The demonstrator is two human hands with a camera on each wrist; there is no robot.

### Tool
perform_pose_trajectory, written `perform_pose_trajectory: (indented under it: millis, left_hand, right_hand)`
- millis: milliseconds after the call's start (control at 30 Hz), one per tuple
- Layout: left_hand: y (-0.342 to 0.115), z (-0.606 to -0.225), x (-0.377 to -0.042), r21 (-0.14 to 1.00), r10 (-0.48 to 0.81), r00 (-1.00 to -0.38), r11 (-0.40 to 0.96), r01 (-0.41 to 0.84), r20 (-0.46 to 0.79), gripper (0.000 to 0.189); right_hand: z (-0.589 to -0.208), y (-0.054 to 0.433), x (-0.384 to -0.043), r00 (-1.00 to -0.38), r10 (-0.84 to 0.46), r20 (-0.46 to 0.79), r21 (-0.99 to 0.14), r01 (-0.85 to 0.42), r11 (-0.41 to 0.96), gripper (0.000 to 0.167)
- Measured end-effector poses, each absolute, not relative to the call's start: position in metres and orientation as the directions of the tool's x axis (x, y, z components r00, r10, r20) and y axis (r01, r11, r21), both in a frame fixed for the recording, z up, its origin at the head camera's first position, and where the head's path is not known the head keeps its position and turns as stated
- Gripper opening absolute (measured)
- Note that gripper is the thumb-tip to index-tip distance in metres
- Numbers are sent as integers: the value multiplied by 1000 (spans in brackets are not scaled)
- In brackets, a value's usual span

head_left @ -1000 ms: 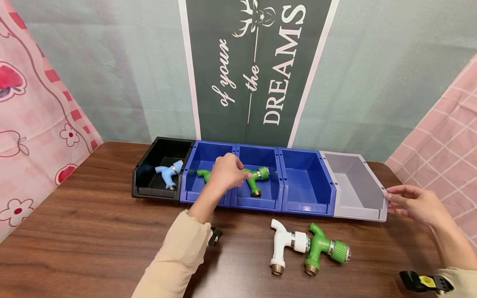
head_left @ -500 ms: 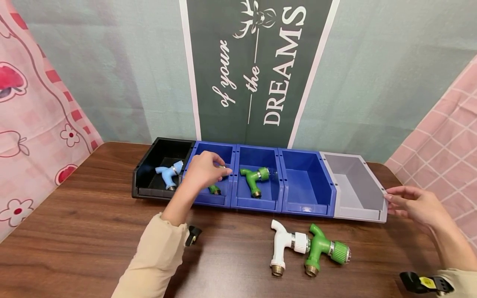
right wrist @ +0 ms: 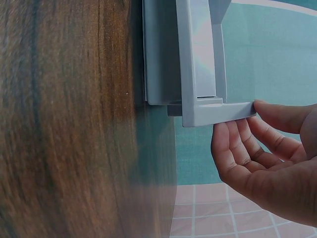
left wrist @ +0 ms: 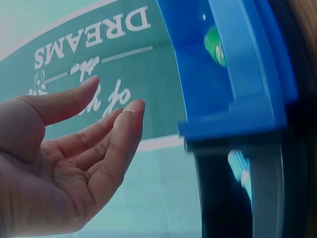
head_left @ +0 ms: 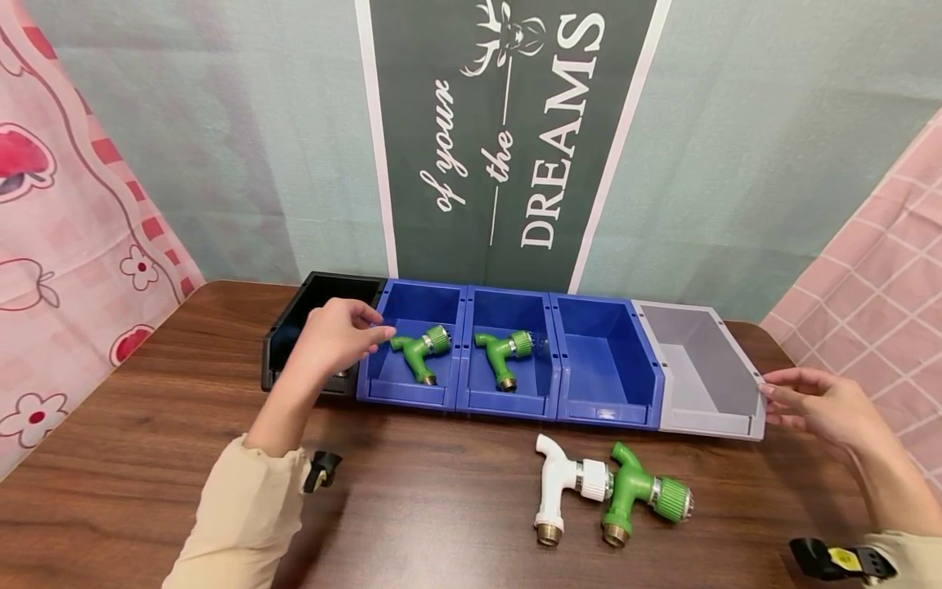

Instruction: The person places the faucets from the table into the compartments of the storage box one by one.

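Note:
My left hand (head_left: 338, 335) hovers over the black bin (head_left: 283, 327) at the row's left end. In the left wrist view its thumb and loosely bent fingers stand apart with nothing between them. It covers most of the light blue tap (left wrist: 240, 168) in that bin. One green tap (head_left: 421, 353) lies in the first blue bin (head_left: 408, 397), another green tap (head_left: 504, 357) in the middle blue bin (head_left: 508, 405). My right hand (head_left: 832, 405) holds the front right corner of the light grey bin (head_left: 710, 421), thumb on the rim, fingers against the side.
A white tap (head_left: 561, 483) and a third green tap (head_left: 636, 495) lie side by side on the wooden table (head_left: 441, 507), in front of the bins. The third blue bin (head_left: 607, 352) stands beside the grey one. A printed cloth (head_left: 294, 123) hangs behind the row.
My left hand has moved left, from between the first two blue bins to over the black bin, uncovering the green tap in the first blue bin. The right hand has stayed at the grey bin.

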State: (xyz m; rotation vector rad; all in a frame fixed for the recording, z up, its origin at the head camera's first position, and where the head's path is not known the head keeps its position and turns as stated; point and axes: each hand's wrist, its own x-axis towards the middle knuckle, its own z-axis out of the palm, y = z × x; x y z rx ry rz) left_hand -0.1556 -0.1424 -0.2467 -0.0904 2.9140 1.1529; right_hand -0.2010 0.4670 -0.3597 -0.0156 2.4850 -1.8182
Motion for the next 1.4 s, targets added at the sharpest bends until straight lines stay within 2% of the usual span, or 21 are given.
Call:
perform_pose_trajectory:
  millis: [100,200,400,633,800,1067,1400]
  left_hand:
    - [-155,-246,-152,681,-58,-998,731,-50,-11,32]
    - [-168,-247,-149,671,-59,-998,741,-40,5,34]
    - [-193,-251,-146,688,-77,-997,722,-73,-25,38]
    - [-221,-257,-142,716,-114,-992,688,-118,-54,43]
    - [-239,-264,-140,728,-145,-988,673,-132,-45,45]
    - [-259,-273,-136,689,-216,-976,706,-165,-12,47]
    - [-273,-284,-140,753,-203,-972,619,-222,-120,48]
  right_hand:
    - [-363,470,-203,-998,-46,-37,-959,22,282,14]
    - [-354,461,-198,-997,-60,-41,-963,24,267,9]
    - [-324,428,-177,-994,-100,-33,-986,16,167,22]
    - [-328,434,-181,-995,-92,-50,-970,26,242,21]
    - [-341,449,-191,-994,-103,-45,-974,21,227,18]
    - [-349,457,-194,-996,-64,-55,-954,34,296,11]
    - [-310,409,-166,-995,-90,-43,-990,30,141,29]
